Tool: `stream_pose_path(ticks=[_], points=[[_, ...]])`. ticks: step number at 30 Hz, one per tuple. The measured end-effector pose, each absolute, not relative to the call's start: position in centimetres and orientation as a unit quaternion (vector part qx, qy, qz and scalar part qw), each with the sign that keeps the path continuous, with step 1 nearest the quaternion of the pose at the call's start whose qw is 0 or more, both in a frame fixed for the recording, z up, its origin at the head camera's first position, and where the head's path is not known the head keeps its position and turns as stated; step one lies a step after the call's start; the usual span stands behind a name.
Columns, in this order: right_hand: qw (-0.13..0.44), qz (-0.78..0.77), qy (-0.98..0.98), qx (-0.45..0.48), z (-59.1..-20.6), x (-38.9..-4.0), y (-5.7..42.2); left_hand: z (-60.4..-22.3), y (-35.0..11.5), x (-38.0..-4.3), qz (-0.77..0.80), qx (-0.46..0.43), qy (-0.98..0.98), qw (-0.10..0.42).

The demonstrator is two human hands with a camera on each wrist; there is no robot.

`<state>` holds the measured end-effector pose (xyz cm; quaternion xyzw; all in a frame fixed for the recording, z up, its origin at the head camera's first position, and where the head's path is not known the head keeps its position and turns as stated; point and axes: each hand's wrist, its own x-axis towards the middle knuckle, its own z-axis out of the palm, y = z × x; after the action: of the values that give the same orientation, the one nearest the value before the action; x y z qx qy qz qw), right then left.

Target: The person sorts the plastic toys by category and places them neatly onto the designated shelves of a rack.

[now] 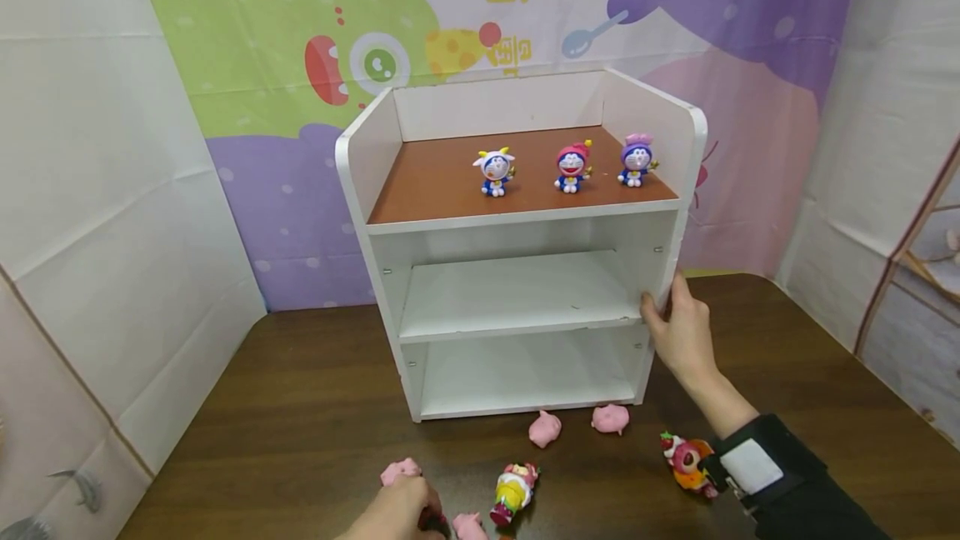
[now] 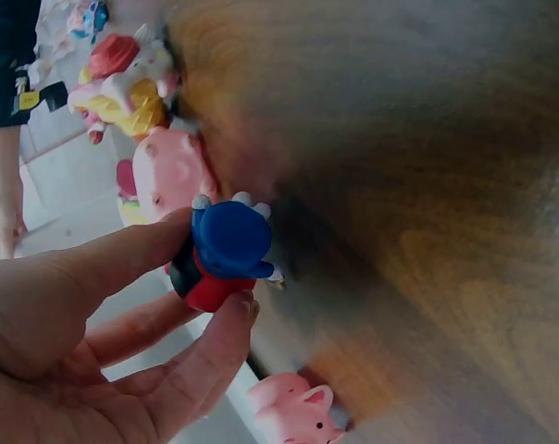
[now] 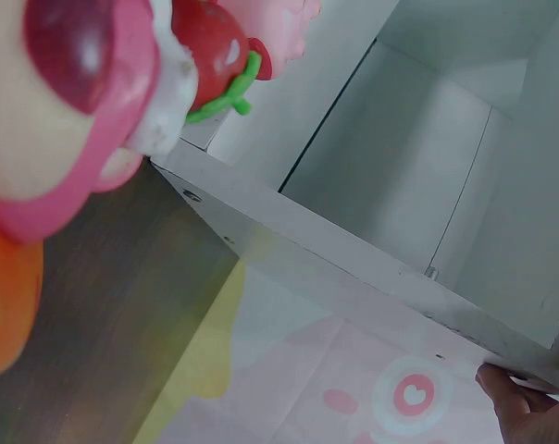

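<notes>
My left hand (image 1: 401, 511) is low in the head view, over the table. In the left wrist view its thumb and fingers pinch a small blue and red figurine (image 2: 231, 242). Pink pig figures (image 1: 401, 471) lie close to that hand. My right hand (image 1: 684, 340) grips the right side panel of a white shelf unit (image 1: 517, 327), thumb at the front edge. On the brown top board stand three blue figurines: one in a white horned hat (image 1: 495, 172), one in a red hat (image 1: 573, 167) and one in a purple hat (image 1: 636, 161).
A figure in yellow and white (image 1: 514, 493) lies on the dark wooden table (image 1: 300, 407). Two pink pigs (image 1: 545, 429) sit at the shelf's front. A red and orange bear figure (image 1: 688, 464) is beside my right sleeve. A cartoon cloth (image 1: 292, 215) hangs behind.
</notes>
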<state>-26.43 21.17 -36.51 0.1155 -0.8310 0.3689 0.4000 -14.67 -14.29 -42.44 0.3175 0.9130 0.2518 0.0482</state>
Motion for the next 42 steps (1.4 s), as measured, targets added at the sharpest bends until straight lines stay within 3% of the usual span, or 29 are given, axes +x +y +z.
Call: stream_pose_path(ticks=[18, 26, 36, 42], points=[[0.393, 0.371, -0.834, 0.112, -36.7, -26.5, 21.1, -41.9, -14.3, -15.5, 0.378, 0.282, 0.88, 0.057], [0.397, 0.37, -0.832, 0.113, -36.6, -26.5, 21.0, -41.9, -14.8, -15.3, 0.338, 0.283, 0.895, 0.072], [0.393, 0.372, -0.834, 0.108, -36.6, -26.4, 21.1, -41.5, -14.4, -14.7, 0.261, 0.261, 0.929, -0.012], [0.394, 0.371, -0.833, 0.11, -36.5, -26.4, 21.1, -41.8, -14.1, -14.4, 0.214, 0.223, 0.951, -0.01]])
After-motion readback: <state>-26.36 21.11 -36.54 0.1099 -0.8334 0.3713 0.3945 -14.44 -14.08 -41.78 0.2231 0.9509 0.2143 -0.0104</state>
